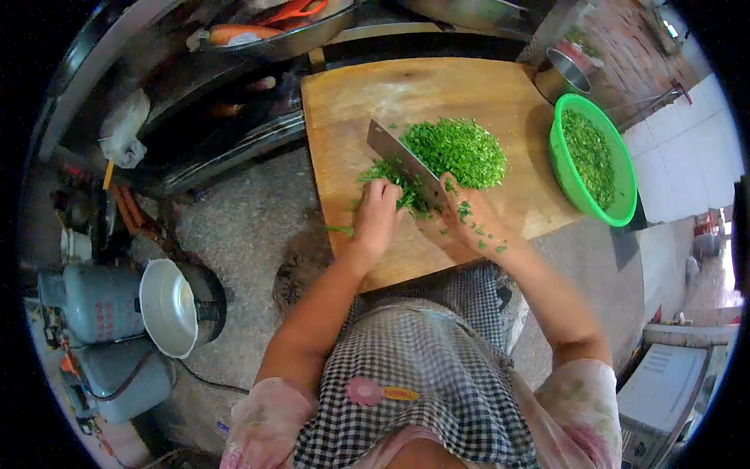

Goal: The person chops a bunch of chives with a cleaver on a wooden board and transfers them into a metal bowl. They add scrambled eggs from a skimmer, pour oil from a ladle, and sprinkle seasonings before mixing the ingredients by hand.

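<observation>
My right hand (466,215) is closed around the handle end of a cleaver (405,162), with bits of green stuck to the skin. The broad blade stands on the wooden cutting board (359,98), slanting away to the upper left. Left of the blade, my left hand (379,209) presses with curled fingers on a bunch of leafy greens (408,191). On the blade's far side lies a heap of finely chopped greens (459,148). The cleaver's handle is hidden in my right hand.
A green plastic basin (556,144) filled with chopped greens stands at the board's right edge, near a metal pot (564,76). A metal basin (289,43) with carrots is at the back left. On the floor at left are an open pot (168,305) and gas cylinders (101,301).
</observation>
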Demonstrator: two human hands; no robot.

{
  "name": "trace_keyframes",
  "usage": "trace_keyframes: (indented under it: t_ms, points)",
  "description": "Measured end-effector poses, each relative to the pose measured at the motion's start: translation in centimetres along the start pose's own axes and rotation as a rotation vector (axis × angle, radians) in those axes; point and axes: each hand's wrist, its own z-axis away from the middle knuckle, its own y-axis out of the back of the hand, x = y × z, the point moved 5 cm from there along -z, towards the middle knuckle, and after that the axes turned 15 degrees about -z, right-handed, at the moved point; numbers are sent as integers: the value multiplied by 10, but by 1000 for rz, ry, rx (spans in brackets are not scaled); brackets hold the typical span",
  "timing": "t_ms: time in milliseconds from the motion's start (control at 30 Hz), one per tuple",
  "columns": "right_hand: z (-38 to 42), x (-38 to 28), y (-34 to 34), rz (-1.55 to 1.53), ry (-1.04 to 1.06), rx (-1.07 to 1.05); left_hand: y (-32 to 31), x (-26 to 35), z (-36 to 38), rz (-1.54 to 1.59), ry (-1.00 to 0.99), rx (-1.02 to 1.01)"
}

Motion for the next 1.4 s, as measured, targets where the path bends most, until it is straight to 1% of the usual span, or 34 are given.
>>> trace_keyframes:
  t_ms: [100, 167, 200, 267, 367, 400, 467, 567, 667, 767, 867, 967, 1067, 1167, 1200, 1300, 1400]
  points:
    - [2, -7, 3, 71, -63, -134, 5, 5, 0, -86, -77, -5]
    - [-2, -16, -5, 122, -135, -207, 5, 6, -1, -104, -118, -61]
    - [-5, -13, -15, 110, -118, -189, 4, 5, 0, -113, -138, -91]
    - [-11, 1, -35, 88, -85, -151, -1, 1, 5, -97, -176, -67]
    - [-11, 9, -28, 7, -129, -143, -7, -8, 10, -110, -213, -65]
    - [-10, 3, -19, 21, -101, -146, -8, -9, 8, -118, -224, -66]
    - [-3, -14, -6, 38, -54, -173, 5, 1, 7, -97, -165, -69]
    - [-9, -2, -32, 42, -91, -206, 4, -3, 10, -66, -123, -102]
    - [-20, 0, -39, 75, -79, -148, 5, -4, 9, -95, -164, -82]
    - [-16, 7, -30, -13, -69, -115, 5, -6, 16, -117, -192, -72]
    - [-10, -19, -16, 27, -132, -263, 7, -7, 16, -69, -139, -60]
    - [-15, -6, -41, -2, -27, -189, 6, -9, 18, -91, -120, -80]
    - [-30, 0, -49, 82, -117, -152, 11, -7, 18, -141, -129, -94]
    - [-26, 12, -33, -119, -99, -15, 2, -7, 14, -154, -113, -119]
    - [-21, 4, -20, -66, -38, 49, -2, -9, 12, -157, -95, -125]
    - [-7, 7, -3, -154, -91, 96, 5, 6, 3, -206, -22, -219]
    - [4, 6, 16, -108, -119, 94, 15, 4, 13, -240, -21, -220]
